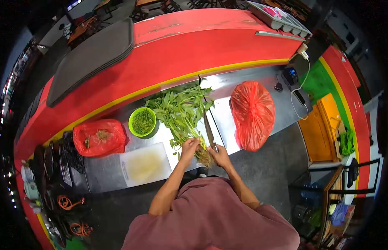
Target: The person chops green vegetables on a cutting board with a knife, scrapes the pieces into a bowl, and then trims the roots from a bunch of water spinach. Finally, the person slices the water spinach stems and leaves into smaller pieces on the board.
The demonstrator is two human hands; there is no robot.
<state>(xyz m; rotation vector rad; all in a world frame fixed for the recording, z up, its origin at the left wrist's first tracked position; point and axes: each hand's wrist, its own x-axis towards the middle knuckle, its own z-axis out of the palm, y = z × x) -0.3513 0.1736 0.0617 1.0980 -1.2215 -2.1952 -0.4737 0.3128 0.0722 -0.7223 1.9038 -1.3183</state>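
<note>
A pile of leafy green stems (177,110) lies on the metal counter, its roots (204,158) toward my body. My left hand (189,151) is closed around stems near the root end. Just to its right, my right hand (219,156) has its fingers closed at a knife (209,130), whose long blade points away from me beside the leaves. A green bowl (143,121) of chopped greens stands left of the pile. Nearer me is a white cutting board (146,164) with a yellowish stain.
A tied red plastic bag (253,114) sits on the right of the counter. At the left is an open red bag (99,137) with root scraps in it. Dark trays (94,60) rest on the red wall; a phone (299,97) and cable lie far right.
</note>
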